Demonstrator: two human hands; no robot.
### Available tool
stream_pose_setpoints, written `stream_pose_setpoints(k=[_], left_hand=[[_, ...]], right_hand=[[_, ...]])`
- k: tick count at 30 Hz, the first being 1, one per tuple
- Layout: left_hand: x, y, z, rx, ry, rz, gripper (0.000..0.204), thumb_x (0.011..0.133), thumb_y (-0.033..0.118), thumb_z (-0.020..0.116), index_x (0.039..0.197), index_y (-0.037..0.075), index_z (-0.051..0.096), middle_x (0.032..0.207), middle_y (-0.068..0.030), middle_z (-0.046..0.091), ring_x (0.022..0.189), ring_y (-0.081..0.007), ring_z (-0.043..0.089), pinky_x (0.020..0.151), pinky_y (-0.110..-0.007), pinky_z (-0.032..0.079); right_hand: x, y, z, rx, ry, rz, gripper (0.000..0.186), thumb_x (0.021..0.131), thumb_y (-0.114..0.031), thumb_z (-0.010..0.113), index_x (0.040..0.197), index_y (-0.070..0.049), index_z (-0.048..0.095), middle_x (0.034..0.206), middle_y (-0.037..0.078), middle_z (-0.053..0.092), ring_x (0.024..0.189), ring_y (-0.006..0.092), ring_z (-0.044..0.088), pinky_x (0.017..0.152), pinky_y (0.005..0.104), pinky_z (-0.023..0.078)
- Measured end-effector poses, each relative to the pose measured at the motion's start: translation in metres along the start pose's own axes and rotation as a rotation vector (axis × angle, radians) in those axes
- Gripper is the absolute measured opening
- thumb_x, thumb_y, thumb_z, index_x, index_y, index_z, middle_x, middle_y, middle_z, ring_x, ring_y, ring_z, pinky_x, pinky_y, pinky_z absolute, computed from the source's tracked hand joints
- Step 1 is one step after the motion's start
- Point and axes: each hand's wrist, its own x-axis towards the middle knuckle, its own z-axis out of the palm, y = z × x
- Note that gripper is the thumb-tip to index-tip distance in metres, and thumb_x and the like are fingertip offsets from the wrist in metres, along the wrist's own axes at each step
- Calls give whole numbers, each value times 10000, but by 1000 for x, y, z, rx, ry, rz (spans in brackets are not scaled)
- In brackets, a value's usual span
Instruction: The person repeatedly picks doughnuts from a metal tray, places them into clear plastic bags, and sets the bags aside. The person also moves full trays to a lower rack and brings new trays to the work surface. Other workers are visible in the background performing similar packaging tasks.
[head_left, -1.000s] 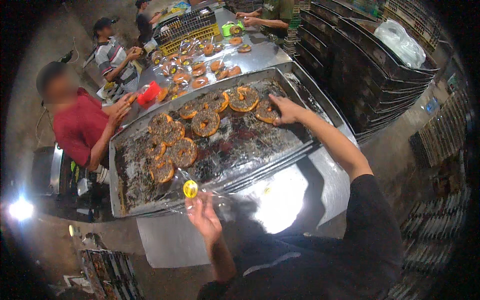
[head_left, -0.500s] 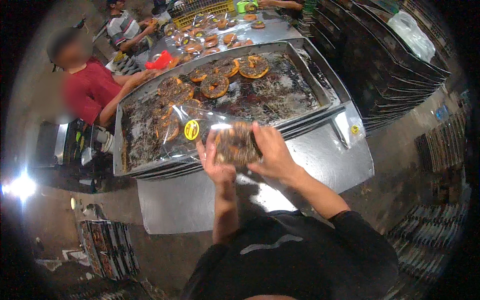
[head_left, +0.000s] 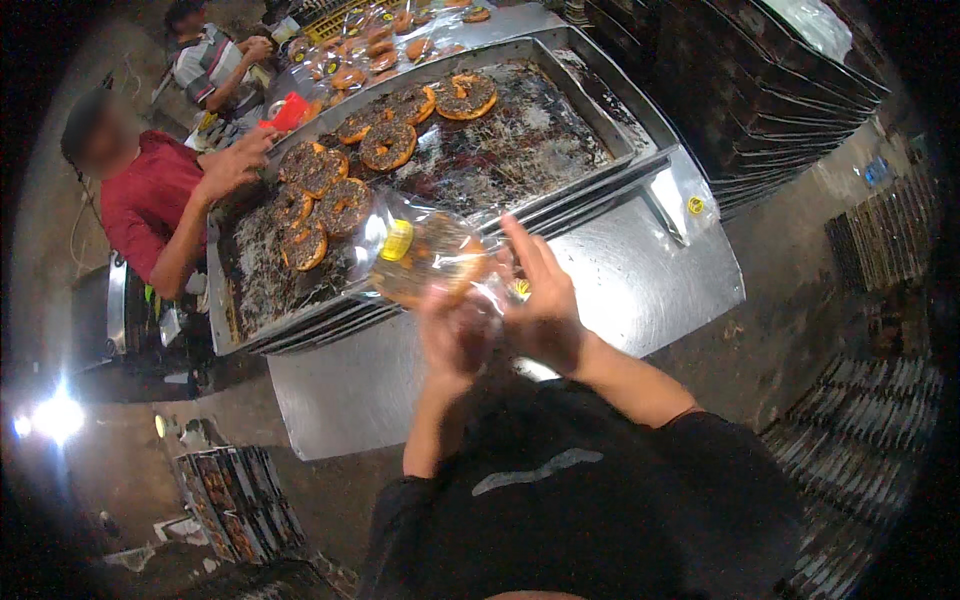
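Note:
I hold a clear plastic bag [head_left: 425, 250] with a yellow round sticker and a chocolate-topped doughnut inside, raised in front of me over the steel table [head_left: 640, 290]. My left hand [head_left: 455, 335] grips the bag from below. My right hand [head_left: 540, 300] holds its right end, fingers stretched up along the plastic. Behind the bag lies a big dark baking tray [head_left: 520, 150] with several chocolate-topped doughnuts [head_left: 388, 145] at its left and far part.
A person in a red shirt [head_left: 150, 200] at the tray's left edge reaches a hand onto it. Another person [head_left: 215, 60] stands farther back by bagged doughnuts [head_left: 380, 45]. Stacked dark trays [head_left: 770, 90] rise at the right. A rack of trays [head_left: 235, 500] sits lower left.
My right hand took a doughnut off the tray and brought it into the bag. Both hands now hold the filled bag closer to me, and my view has shifted nearer the table.

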Motion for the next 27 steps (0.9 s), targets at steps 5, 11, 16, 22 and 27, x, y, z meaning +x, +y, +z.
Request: stream_pose_setpoints(k=[5, 11, 16, 22, 27], left_hand=[[-6, -47, 24, 197, -252, -470, 463, 749, 259, 649, 1084, -30, 512, 914, -107, 586, 715, -185, 571, 638, -300, 482], [-47, -269, -83, 1259, -553, 446, 407, 751, 215, 633, 1104, 39, 531, 885, -109, 587, 862, -321, 552, 779, -424, 446], [-39, -252, -90, 676, -348, -250, 291, 880, 240, 462, 1041, 30, 582, 1025, -133, 585, 1008, -222, 533, 893, -323, 405], [-35, -125, -45, 504, -408, -566, 259, 845, 270, 537, 885, 30, 626, 825, -69, 627, 766, -162, 588, 704, -305, 455], [-41, -102, -9, 658, -302, -564, 142, 738, 148, 622, 822, 35, 637, 736, -84, 616, 715, -191, 603, 660, -289, 461]], right_hand=[[92, 36, -32, -99, -111, -47, 170, 796, -164, 594, 743, -20, 668, 591, 115, 609, 479, 161, 574, 487, 293, 449], [148, 5, 46, -94, 62, -553, 435, 805, -221, 584, 1185, -27, 500, 1140, 204, 537, 984, 317, 568, 829, 342, 458], [-31, 117, 6, 13, -1006, 481, 383, 835, -280, 552, 1122, -27, 538, 1024, 196, 589, 925, 304, 578, 823, 373, 444], [-117, 133, -10, -77, -708, 479, 410, 841, -437, 499, 904, -41, 586, 842, 195, 615, 794, 388, 578, 727, 443, 456], [-133, 114, -25, -99, -592, 701, 453, 863, -287, 508, 1167, 44, 455, 757, 183, 614, 737, 271, 627, 662, 370, 489]])
